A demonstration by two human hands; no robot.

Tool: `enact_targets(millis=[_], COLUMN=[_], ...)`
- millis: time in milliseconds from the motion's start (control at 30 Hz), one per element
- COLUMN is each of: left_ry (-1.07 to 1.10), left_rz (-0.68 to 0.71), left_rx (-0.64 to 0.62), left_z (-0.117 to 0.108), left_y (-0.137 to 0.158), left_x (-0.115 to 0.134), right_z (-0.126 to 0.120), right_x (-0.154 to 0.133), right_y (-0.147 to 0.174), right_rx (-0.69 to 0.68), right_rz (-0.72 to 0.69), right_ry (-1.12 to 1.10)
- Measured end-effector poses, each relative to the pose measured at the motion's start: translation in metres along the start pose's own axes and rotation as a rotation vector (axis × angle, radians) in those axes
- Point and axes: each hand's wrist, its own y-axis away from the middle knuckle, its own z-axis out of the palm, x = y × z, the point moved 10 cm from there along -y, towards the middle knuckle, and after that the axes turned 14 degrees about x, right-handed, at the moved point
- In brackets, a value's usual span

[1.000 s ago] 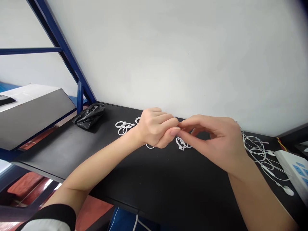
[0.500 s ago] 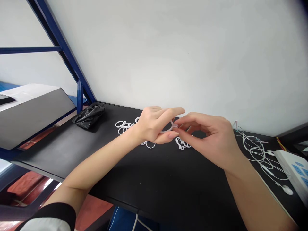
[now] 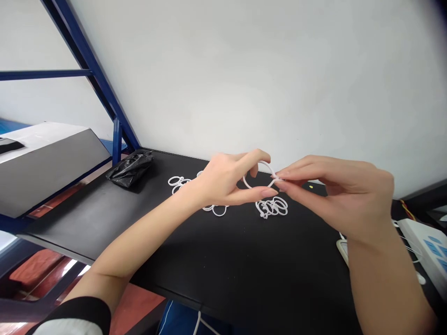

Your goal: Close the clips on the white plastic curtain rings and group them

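Note:
A white ring (image 3: 246, 182) is held up between my two hands, above the black table. My left hand (image 3: 230, 179) curls round its left side, with the index finger over the top and the thumb underneath. At its right end, where the ring narrows to a small joined end, the thumb and fingertips of my right hand (image 3: 335, 193) pinch it. Below the hands lies a small pile of similar white rings (image 3: 274, 207). More white rings (image 3: 176, 181) lie behind and beside my left forearm, partly hidden by it.
A crumpled black plastic bag (image 3: 131, 168) rests at the table's left back. On the right are a white box with blue markings (image 3: 428, 249), white cables and a pale phone-like object (image 3: 342, 249), partly covered by my right arm. A blue metal frame (image 3: 101, 93) rises at left.
My right hand has moved to the right, and my left hand has shifted slightly right and opened wider around the ring. More of the ring and of the pile below now shows.

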Motion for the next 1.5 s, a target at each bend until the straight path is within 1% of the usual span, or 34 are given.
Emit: enact_targets(millis=[67,100,200,300,467,633,733,867,967,1067,1267,1500], left_ry=[0.032,0.071,0.172,0.203,0.205,0.188,0.171,0.099,0.064,0.053,0.039,0.004], left_rz=[-0.105,-0.143,-0.227,-0.249,-0.215,-0.147,-0.106,-0.015,0.012,0.036,0.090,0.127], left_rx=[-0.116,-0.145,-0.182,-0.192,-0.152,-0.098,-0.073,-0.012,0.005,0.007,0.051,0.043], left_z=[0.008,0.010,0.013,0.014,0.010,0.006,0.004,-0.003,-0.005,-0.005,-0.010,-0.010], left_y=[0.002,0.003,0.002,0.001,0.000,-0.001,-0.002,-0.003,-0.004,-0.004,-0.007,-0.007], left_x=[-0.006,-0.006,-0.005,-0.003,0.002,0.010,0.016,0.024,0.027,0.029,0.035,0.040], right_z=[-0.004,-0.006,-0.010,-0.009,-0.006,-0.002,-0.001,0.001,0.002,0.002,0.002,0.003], right_x=[0.001,0.002,0.005,0.005,0.003,0.000,0.002,0.008,0.010,0.010,0.006,0.004], right_y=[-0.002,-0.003,-0.003,-0.002,-0.001,-0.001,0.000,0.002,0.004,0.004,0.002,0.000], right_rx=[-0.006,-0.008,-0.009,-0.013,-0.022,-0.085,-0.117,-0.167,-0.197,-0.201,-0.183,-0.186], right_rz=[-0.021,-0.023,-0.010,-0.005,0.010,0.027,0.072,0.155,0.184,0.179,0.138,0.118], right_ry=[0.005,0.010,0.018,0.008,-0.027,-0.029,-0.043,-0.050,-0.041,-0.028,-0.039,-0.043])
